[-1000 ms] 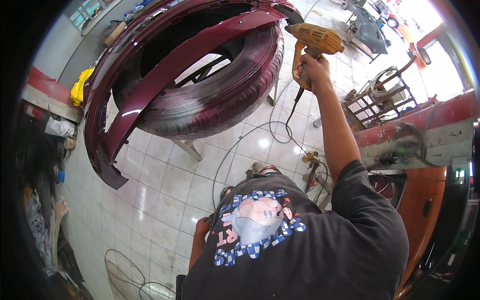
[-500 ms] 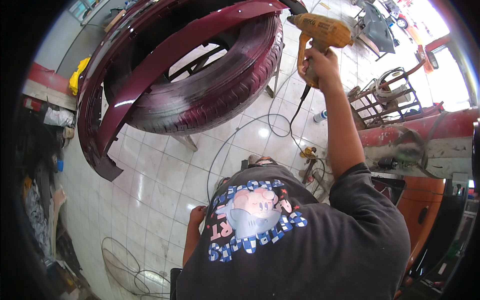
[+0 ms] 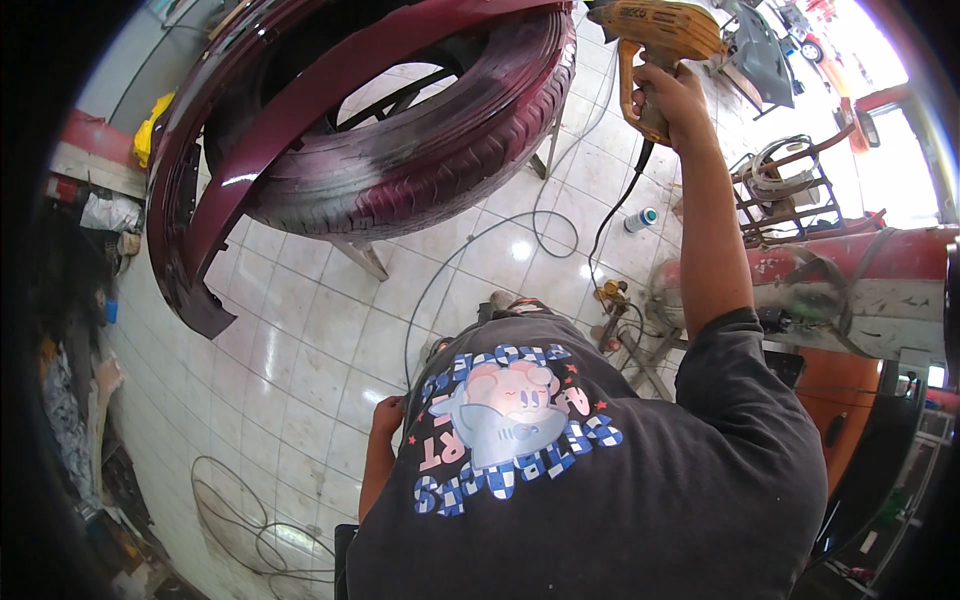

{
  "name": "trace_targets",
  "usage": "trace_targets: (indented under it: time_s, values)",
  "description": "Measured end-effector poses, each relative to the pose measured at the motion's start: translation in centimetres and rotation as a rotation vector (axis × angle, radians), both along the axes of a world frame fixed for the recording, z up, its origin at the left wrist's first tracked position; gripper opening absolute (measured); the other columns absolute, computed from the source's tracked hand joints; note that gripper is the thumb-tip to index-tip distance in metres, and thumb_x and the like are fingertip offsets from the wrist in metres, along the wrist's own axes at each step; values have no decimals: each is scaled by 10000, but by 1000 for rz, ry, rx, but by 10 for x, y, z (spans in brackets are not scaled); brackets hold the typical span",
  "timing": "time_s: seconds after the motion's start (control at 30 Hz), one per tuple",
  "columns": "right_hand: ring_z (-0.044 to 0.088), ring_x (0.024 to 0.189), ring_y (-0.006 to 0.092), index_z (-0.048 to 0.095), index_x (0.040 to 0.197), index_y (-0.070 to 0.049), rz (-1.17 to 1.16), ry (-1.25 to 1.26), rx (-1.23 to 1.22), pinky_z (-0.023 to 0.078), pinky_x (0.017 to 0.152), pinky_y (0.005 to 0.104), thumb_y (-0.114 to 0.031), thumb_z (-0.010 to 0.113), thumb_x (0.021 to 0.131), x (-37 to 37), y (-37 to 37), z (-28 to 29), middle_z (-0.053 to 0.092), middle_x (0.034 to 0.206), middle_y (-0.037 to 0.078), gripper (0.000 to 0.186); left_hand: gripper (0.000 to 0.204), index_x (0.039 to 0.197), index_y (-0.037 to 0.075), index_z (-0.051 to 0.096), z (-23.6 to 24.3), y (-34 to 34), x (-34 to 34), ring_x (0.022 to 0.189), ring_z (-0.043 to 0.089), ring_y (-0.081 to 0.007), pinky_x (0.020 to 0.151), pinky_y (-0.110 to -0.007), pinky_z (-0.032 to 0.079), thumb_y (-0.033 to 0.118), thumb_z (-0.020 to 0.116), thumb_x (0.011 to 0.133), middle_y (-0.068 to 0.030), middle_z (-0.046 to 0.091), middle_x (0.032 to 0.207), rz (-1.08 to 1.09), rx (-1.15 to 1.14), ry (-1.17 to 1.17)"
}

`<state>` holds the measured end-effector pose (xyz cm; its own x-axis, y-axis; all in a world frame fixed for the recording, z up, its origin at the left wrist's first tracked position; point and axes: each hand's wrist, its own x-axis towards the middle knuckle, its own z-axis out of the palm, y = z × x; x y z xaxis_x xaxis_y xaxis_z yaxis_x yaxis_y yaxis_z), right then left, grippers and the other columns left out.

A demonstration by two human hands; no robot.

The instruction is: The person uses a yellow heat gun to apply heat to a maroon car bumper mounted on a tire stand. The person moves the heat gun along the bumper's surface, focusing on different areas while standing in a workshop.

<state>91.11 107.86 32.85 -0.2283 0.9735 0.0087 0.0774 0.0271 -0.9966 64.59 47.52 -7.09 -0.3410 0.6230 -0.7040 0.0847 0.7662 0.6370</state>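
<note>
My right hand [image 3: 680, 105] is wrapped round the handle of a worn yellow heat gun [image 3: 665, 30], held out at arm's length near the top of the view. Its nozzle points left, toward a glossy dark red bumper [image 3: 245, 180]. A gap shows between the nozzle and the bumper's upper right end. The bumper's long curved strip rests across a tyre [image 3: 420, 190] smeared with dark red and grey paint. From the gun's handle a black cord runs down toward the floor. My left hand [image 3: 388, 412] hangs low beside my body, its fingers mostly hidden.
A stand leg [image 3: 362, 258] shows under the tyre on the tiled floor [image 3: 300, 370]. Hoses [image 3: 440, 275] loop across the tiles. A spray can [image 3: 641, 219] stands at right, near a red and white post [image 3: 830, 290] and a rusty metal rack [image 3: 785, 190]. Cluttered shelves line the left.
My right hand and the heat gun have moved up and to the right in the view. The bumper and tyre sit slightly higher. My left hand stays low by my side.
</note>
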Motion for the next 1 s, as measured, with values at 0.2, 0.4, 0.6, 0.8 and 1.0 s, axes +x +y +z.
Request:
trace_targets:
  time_s: [0.2,0.4,0.6,0.8,1.0]
  values:
    - [586,541,157,527,999,45,-6,22,-9,523,492,315,-50,668,833,-2,-2,0,598,711,97,238,313,1144,-30,692,6,-2,-3,763,695,-196,679,-311,566,198,628,940,-149,727,949,-2,-101,-37]
    - [591,541,148,560,1007,43,22,-93,51,529,513,303,-69,663,837,-1,-3,5,608,707,92,227,295,1150,-47,680,7,-3,-5,776,707,-206,675,-311,580,158,620,947,-153,722,954,8,-193,-20]
    - [598,568,134,556,1051,40,4,-220,89,523,508,278,-86,679,849,-1,-6,11,619,778,90,268,306,1146,-57,677,0,1,-4,797,711,-214,686,-316,580,168,622,946,-164,723,951,-6,-103,-18]
    - [620,527,162,590,1011,43,-13,-319,124,524,531,306,-157,687,808,8,6,-2,637,685,94,301,322,1134,-72,676,-15,0,-6,845,716,-241,718,-327,583,186,616,950,-179,724,983,29,-82,-63]
    - [592,555,139,597,1135,45,-58,-126,80,497,507,289,-128,685,841,7,-35,-5,631,741,74,352,336,1097,-5,723,-19,-2,-6,881,725,-251,778,-350,570,267,633,921,-167,742,987,-23,-118,80]
